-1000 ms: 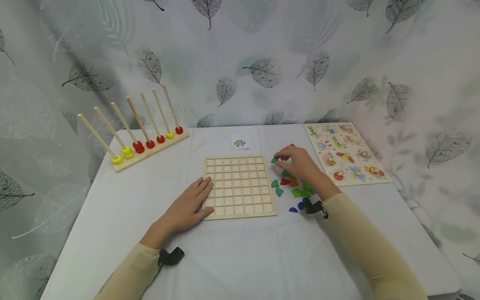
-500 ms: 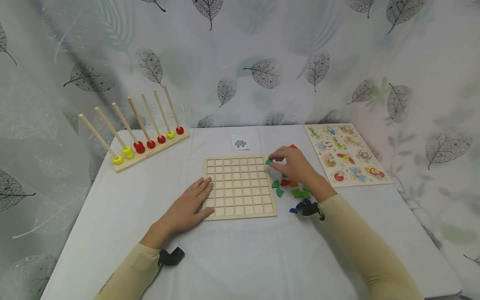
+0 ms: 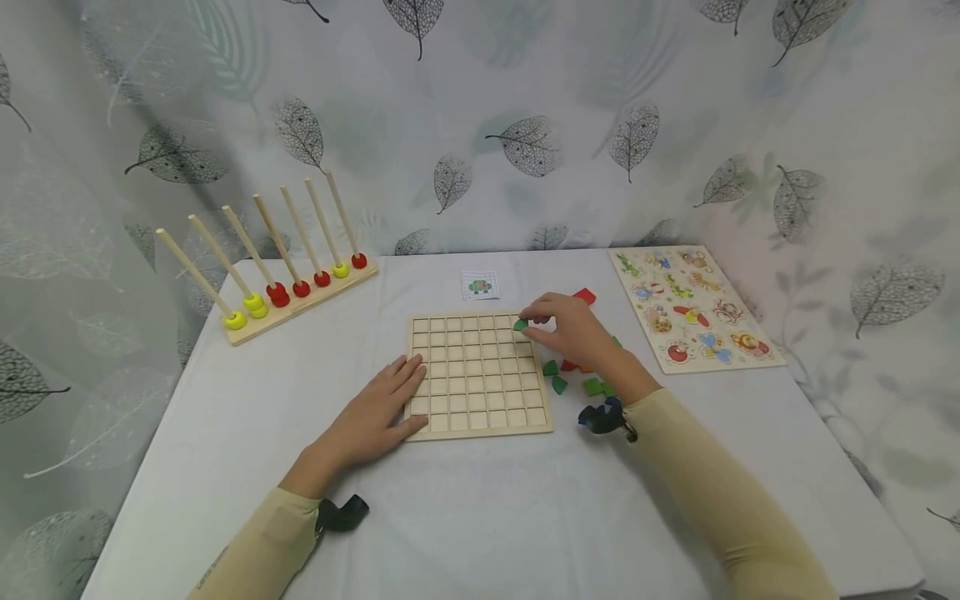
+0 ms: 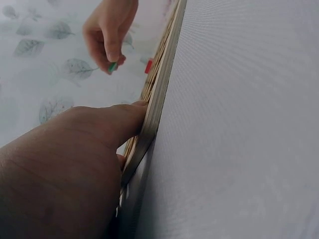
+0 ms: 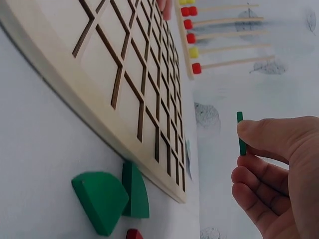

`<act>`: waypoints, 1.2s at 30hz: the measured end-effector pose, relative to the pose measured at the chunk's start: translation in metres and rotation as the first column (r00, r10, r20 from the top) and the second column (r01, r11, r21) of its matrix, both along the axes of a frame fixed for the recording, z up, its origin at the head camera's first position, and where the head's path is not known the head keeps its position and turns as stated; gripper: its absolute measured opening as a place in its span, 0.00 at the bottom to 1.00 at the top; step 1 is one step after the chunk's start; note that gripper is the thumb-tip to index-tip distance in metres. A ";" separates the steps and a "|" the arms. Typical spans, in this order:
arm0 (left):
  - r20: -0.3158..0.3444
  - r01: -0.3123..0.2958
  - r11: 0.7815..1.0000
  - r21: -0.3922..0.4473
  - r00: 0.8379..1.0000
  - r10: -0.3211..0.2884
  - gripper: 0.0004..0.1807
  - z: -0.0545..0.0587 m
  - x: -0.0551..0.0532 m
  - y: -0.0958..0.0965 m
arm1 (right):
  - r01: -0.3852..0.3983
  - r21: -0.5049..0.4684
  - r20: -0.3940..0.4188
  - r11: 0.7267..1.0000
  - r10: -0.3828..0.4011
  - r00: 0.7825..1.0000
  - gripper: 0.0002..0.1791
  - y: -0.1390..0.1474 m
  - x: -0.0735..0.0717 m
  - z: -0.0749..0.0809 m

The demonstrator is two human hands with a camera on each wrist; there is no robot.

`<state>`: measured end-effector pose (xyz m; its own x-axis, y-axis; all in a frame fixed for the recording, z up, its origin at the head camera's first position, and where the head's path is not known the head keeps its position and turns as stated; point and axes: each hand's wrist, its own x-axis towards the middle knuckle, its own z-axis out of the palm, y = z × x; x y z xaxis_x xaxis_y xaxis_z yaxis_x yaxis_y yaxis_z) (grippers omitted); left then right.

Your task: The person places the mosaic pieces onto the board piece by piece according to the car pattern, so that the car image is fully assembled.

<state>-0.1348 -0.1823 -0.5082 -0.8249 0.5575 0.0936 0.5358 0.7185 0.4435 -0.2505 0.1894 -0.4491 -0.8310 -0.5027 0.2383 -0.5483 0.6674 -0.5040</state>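
Observation:
A wooden grid board [image 3: 477, 375] with square cells lies flat on the white table. My left hand [image 3: 375, 408] rests on its left edge, fingers extended over the rim and thumb near the lower corner. In the left wrist view the thumb of that hand [image 4: 75, 149] lies along the board's side. Between thumb and fingertips my right hand [image 3: 573, 329] pinches a green quarter-circle tile [image 3: 521, 324], held above the board's upper right corner. The right wrist view shows this tile [image 5: 240, 133] edge-on, apart from the board.
Loose green tiles [image 3: 559, 385], red tiles [image 3: 585, 296] and others partly hidden by the right arm lie right of the board. A small pattern card [image 3: 480, 285] lies behind it. A bead peg stand [image 3: 300, 300] is at back left, an insect picture puzzle [image 3: 693, 308] at right.
My right hand has carried the green tile leftward from beside the board to over its upper right corner. The left hand has stayed in place on the board.

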 end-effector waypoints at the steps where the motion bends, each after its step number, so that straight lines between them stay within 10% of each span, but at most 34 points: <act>1: -0.003 0.001 1.000 -0.001 1.000 -0.001 0.47 0.000 0.000 0.000 | -0.004 -0.004 -0.002 1.000 0.004 1.000 0.13 -0.001 0.000 0.000; 36: -0.016 -0.002 1.000 0.003 1.000 0.002 0.46 -0.003 -0.001 0.000 | -0.120 -0.039 0.060 0.992 0.122 0.991 0.12 -0.060 -0.002 -0.010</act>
